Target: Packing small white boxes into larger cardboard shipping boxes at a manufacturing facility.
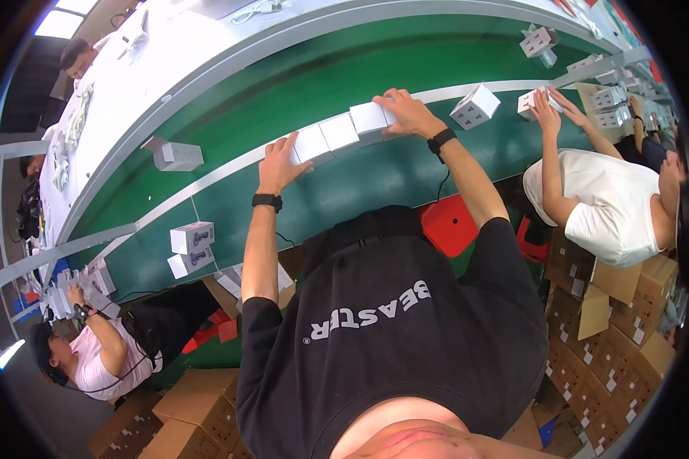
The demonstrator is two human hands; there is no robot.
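Note:
A row of several small white boxes [338, 131] lies end to end along the near edge of the green conveyor belt [306, 84]. My left hand [279, 164] presses flat against the row's left end, fingers spread over the last box. At the right end, my right hand [406, 113] covers the outermost box with curled fingers. The row is clamped between the two hands. Both wrists wear black bands.
Loose white boxes sit on the belt at the left [177, 155], right [475, 105] and far right [540, 40]; two more [192, 237] are stacked near left. A co-worker in white [612, 206] handles boxes at right, another in pink [99, 359] at left. Cardboard cartons [612, 344] stand beside a red stool [448, 226].

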